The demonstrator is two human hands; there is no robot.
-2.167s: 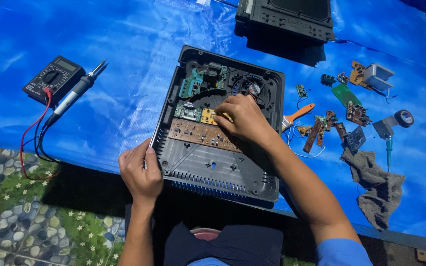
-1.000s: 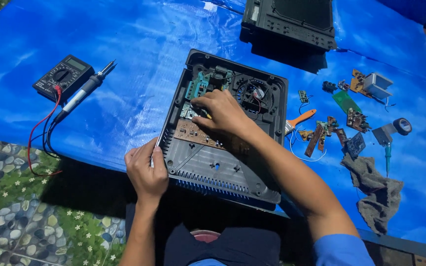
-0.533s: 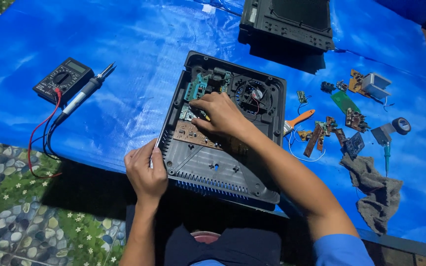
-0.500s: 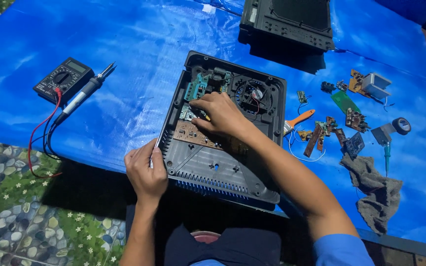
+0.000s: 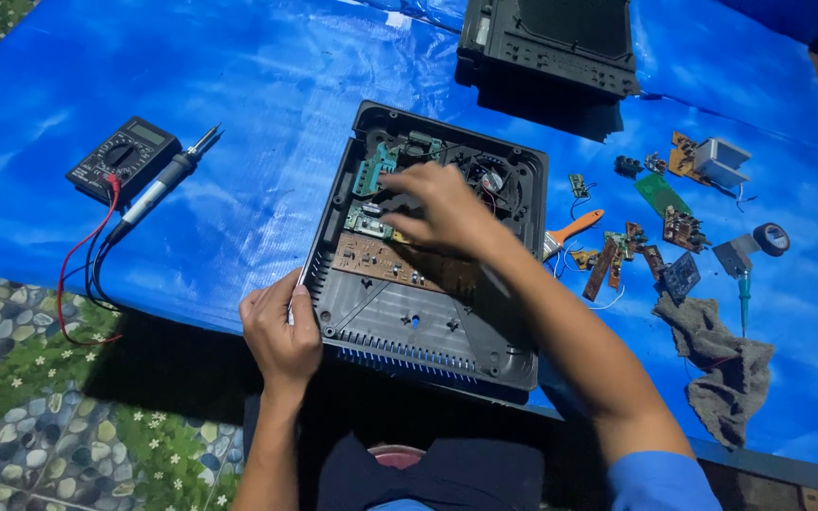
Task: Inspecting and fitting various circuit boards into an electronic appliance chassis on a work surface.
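Head view: open black casing (image 5: 428, 322) sits centre on blue sheet (image 5: 267, 189), cover off, boards and fan exposed. Left hand (image 5: 281, 331) clamps the casing's 7 o'clock edge, fingers closed around it. Right hand (image 5: 442, 213) reaches inside, fingers curled near the small green board (image 5: 368, 222); blurred, can't tell if pinching. Brown board (image 5: 385, 265) still mounted. Loose boards (image 5: 660, 237) lie at 3 o'clock, meter (image 5: 123, 159) at 9, second black box (image 5: 546, 43) at 12.
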